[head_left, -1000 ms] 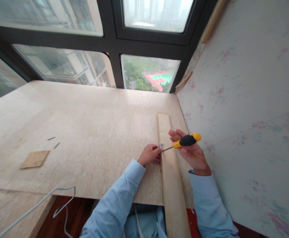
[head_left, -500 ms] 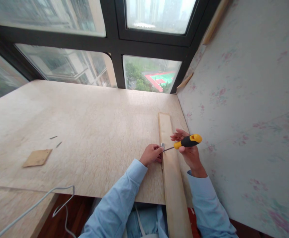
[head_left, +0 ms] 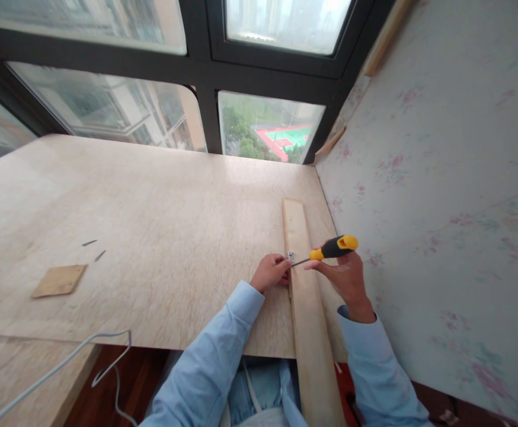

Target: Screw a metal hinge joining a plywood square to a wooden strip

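Observation:
A long pale wooden plank (head_left: 309, 320) lies on the marble-patterned table (head_left: 161, 225), running away from me near the right wall. My left hand (head_left: 270, 273) is closed in a pinch on a small metal bracket (head_left: 290, 257) at the plank's left edge. My right hand (head_left: 345, 274) is wrapped round a yellow-and-black screwdriver (head_left: 332, 248). The screwdriver's shaft points left, and its tip rests at the bracket.
A thin square of wood (head_left: 58, 280) and two small dark screws (head_left: 94, 249) lie on the table's left part. A white cable (head_left: 76, 362) hangs off the near edge. Floral wallpaper (head_left: 428, 178) stands close on the right; dark-framed windows (head_left: 205, 77) are behind the table.
My right hand's fingers have closed round the screwdriver handle and turned over it. The left hand has stayed on the bracket. The view shifted slightly.

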A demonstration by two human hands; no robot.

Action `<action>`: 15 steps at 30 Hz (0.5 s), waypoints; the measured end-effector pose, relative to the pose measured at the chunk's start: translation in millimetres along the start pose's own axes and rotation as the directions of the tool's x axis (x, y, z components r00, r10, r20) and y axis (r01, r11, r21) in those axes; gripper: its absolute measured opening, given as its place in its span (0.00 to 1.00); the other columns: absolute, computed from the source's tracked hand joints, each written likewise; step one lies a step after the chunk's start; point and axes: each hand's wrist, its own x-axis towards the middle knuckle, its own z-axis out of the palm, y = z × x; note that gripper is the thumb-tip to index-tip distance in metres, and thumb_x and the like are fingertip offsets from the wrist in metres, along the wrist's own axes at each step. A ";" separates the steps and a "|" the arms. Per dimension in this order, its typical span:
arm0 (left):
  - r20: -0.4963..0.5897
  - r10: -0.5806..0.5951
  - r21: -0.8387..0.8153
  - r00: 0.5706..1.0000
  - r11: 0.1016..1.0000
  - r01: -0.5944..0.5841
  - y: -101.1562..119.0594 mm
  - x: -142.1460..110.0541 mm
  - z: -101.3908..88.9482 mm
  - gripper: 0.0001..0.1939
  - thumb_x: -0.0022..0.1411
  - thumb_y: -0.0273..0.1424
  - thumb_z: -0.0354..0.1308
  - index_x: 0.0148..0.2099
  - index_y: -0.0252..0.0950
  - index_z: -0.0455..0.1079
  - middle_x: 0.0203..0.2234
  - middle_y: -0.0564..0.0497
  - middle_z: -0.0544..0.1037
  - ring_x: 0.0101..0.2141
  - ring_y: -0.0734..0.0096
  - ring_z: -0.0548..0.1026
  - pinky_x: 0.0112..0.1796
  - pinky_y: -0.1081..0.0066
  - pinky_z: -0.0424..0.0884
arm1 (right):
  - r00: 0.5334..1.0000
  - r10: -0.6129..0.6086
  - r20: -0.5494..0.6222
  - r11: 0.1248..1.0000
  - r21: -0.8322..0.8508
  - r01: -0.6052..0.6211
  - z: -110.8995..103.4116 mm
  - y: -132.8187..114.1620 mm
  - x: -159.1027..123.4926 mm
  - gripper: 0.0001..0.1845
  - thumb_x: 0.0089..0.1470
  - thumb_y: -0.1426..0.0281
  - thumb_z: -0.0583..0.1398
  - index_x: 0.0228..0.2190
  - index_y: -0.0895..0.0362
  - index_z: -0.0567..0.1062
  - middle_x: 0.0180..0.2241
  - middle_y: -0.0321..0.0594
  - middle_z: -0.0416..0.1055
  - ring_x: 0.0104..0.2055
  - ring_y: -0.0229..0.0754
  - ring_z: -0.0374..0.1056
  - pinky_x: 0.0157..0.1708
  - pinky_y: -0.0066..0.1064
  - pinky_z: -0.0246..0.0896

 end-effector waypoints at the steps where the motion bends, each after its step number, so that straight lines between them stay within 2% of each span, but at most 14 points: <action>1: -0.010 -0.001 0.008 1.000 1.000 0.001 0.1 -0.1 0.4 0.09 0.62 0.32 0.57 0.32 0.31 0.67 0.24 0.50 0.74 0.23 0.73 0.75 0.26 0.72 0.75 | 1.000 -0.012 -0.016 0.999 -0.052 0.011 1.7 -1.3 0.9 0.27 0.28 0.51 0.73 0.26 0.55 0.75 0.28 0.41 0.76 0.34 0.51 0.72 0.42 0.46 0.68; 3: -0.024 0.000 0.026 1.000 1.000 0.001 0.5 -0.3 1.2 0.09 0.62 0.32 0.57 0.32 0.31 0.67 0.24 0.50 0.74 0.22 0.74 0.75 0.26 0.72 0.75 | 0.998 -0.059 0.006 0.997 -0.057 0.060 3.4 -5.6 1.4 0.30 0.31 0.48 0.71 0.32 0.54 0.74 0.29 0.40 0.75 0.35 0.50 0.71 0.44 0.46 0.67; 6: -0.032 0.006 0.043 0.999 0.999 -0.005 0.2 0.2 1.9 0.09 0.63 0.32 0.57 0.32 0.30 0.68 0.24 0.50 0.74 0.22 0.74 0.74 0.26 0.72 0.75 | 0.982 -0.143 0.126 0.978 0.169 0.120 1.0 -15.4 -3.3 0.35 0.44 0.47 0.65 0.50 0.51 0.68 0.45 0.44 0.73 0.49 0.50 0.69 0.53 0.45 0.62; 9: -0.038 0.018 0.053 0.999 0.998 -0.015 -0.8 0.9 1.8 0.10 0.63 0.32 0.56 0.32 0.30 0.68 0.23 0.50 0.74 0.22 0.74 0.74 0.25 0.72 0.75 | 0.955 -0.141 0.262 0.924 0.381 0.032 -6.3 -24.1 -11.5 0.33 0.54 0.55 0.62 0.58 0.47 0.59 0.58 0.43 0.65 0.60 0.46 0.61 0.60 0.45 0.56; 12: -0.037 0.031 0.063 0.999 0.998 -0.028 -0.8 0.8 1.9 0.09 0.63 0.31 0.56 0.32 0.30 0.68 0.23 0.50 0.74 0.22 0.75 0.74 0.25 0.74 0.74 | 0.952 -0.081 0.296 0.909 0.413 -0.051 -12.6 -25.3 -14.9 0.29 0.54 0.60 0.63 0.56 0.47 0.63 0.54 0.43 0.70 0.56 0.47 0.66 0.57 0.49 0.60; 15: -0.036 0.037 0.075 0.999 0.997 -0.034 0.9 -0.3 2.4 0.09 0.63 0.31 0.56 0.32 0.30 0.68 0.23 0.51 0.73 0.21 0.76 0.73 0.24 0.75 0.74 | 0.987 -0.023 0.162 0.942 0.334 -0.033 -12.8 -16.9 -10.1 0.25 0.47 0.61 0.69 0.46 0.53 0.71 0.42 0.42 0.77 0.45 0.49 0.73 0.49 0.49 0.67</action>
